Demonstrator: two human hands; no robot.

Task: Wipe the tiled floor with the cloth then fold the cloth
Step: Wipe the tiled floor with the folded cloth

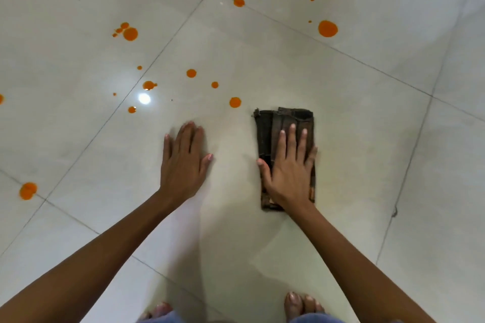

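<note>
The right hand (287,165) lies palm down with fingers spread flat on a dark brown folded cloth (286,123), pressing it against the glossy pale grey tiled floor (341,92). The cloth is a narrow rectangle whose long axis runs away from the person, near end under the wrist and far end pointing forward past the fingertips, where a frayed corner shows at its left. The thumb reaches over the cloth's left edge. The left hand (183,162) rests flat on bare tile well to the left of the cloth, palm down, fingers close together and pointing forward, thumb angled out toward the cloth; it holds nothing. Both bare forearms stretch forward from the bottom corners. Round orange liquid spots (327,28) of many sizes are scattered across the tiles ahead and to the left, the nearest just beyond the cloth's far left corner, not touching it. Bare toes (301,301) and blue trouser hems (312,318) show at the bottom edge.
</note>
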